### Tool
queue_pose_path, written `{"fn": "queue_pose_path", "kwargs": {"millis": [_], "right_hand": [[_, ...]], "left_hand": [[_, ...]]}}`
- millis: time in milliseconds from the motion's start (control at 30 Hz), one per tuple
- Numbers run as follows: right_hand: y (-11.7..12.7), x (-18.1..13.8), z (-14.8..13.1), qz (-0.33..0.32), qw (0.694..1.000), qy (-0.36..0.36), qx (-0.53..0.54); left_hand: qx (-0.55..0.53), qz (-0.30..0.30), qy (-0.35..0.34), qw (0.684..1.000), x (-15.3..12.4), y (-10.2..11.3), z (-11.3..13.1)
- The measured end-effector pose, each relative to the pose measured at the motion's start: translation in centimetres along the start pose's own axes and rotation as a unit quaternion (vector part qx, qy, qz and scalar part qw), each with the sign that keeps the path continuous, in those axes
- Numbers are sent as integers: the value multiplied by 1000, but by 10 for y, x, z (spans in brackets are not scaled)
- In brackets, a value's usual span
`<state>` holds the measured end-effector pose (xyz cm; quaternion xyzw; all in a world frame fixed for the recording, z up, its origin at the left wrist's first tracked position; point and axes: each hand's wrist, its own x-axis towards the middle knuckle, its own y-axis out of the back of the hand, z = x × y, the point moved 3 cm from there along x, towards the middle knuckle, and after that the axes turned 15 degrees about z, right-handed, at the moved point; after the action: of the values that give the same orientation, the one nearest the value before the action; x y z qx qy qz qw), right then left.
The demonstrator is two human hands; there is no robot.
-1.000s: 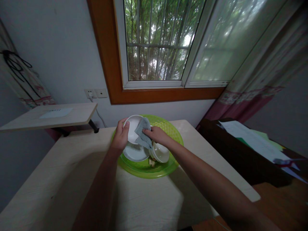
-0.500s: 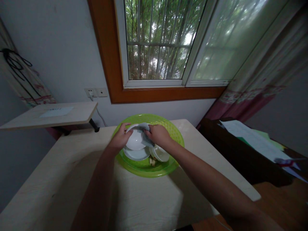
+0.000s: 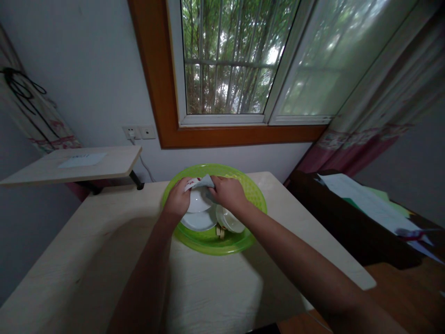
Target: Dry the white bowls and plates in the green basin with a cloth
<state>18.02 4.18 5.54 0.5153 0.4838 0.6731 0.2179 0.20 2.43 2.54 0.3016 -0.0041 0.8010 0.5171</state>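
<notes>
A large green plastic basin [image 3: 222, 250] stands on the table with white dishes in it. Over its left half, my left hand [image 3: 178, 200] is closed on the rim of a white bowl [image 3: 199, 202], whose far edge shows red marks. My right hand [image 3: 228, 192] pinches a grey cloth [image 3: 207, 181] against the bowl's far right rim; its fingertips are partly hidden. Below the bowl lies a white plate [image 3: 199, 221]. To the right, under my right wrist, a pale cup or small bowl [image 3: 232, 221] lies tilted beside small light-brown pieces [image 3: 219, 231] that I cannot make out.
The pale wooden table [image 3: 215, 287] reaches to the wall below a barred window [image 3: 229, 60]. A raised wooden shelf [image 3: 76, 169] with a paper label is at the left. On the right, papers [image 3: 368, 204] lie on a dark surface lower than the table.
My left hand has shifted slightly right and tilted the bowl, so red marks now show at its far edge. The cloth in my right hand has moved up along the rim.
</notes>
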Motion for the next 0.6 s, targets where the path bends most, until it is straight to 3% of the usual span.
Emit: {"fn": "queue_pose_path", "kwargs": {"millis": [167,367,600], "right_hand": [[-12,1,7,14,997,-68,45],[-23,-2,8,47,983,-113,138],[-23,-4,5,50,983,-114,134]], "left_hand": [[-28,25,35,999,1,1,-5],[-153,72,105,980,2,-3,-17],[-227,48,151,961,4,-7,-21]]}}
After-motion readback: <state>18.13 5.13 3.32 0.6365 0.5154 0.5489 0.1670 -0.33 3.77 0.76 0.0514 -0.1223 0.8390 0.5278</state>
